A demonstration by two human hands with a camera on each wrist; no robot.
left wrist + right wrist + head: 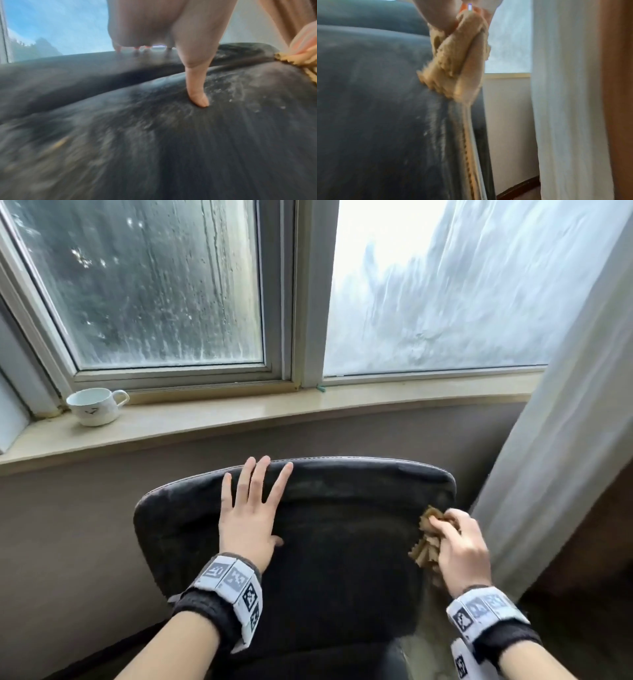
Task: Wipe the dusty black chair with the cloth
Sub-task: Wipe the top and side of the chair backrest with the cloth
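Black padded chair back (342, 525), its leather-like surface greyed with pale dust, is standing just below a beige stone windowsill (239, 419) and filling the lower middle of the head view. The left hand (250, 508) is lying flat on the upper left part of the backrest, fingers straight and spread, fingertips reaching the stitched top edge; in the left wrist view the thumb (197, 94) is pressing into the dusty surface. The right hand (459, 546) is curling its fingers around a bunched tan terry cloth (430, 539) and holding it against the right edge of the backrest, just below the top corner. In the right wrist view the cloth (458, 65) is touching the chair's side seam, with pale streaks of dust showing on the black surface beneath it. Both wrists are wearing dark bands with black-and-white square markers. A white ceramic cup (96, 407) with a handle is sitting at the left end of the windowsill, well apart from the chair. A pale grey curtain (565, 440) is hanging just beside the chair's right edge. Behind the sill, the window panes (154, 285) are looking streaked and fogged.
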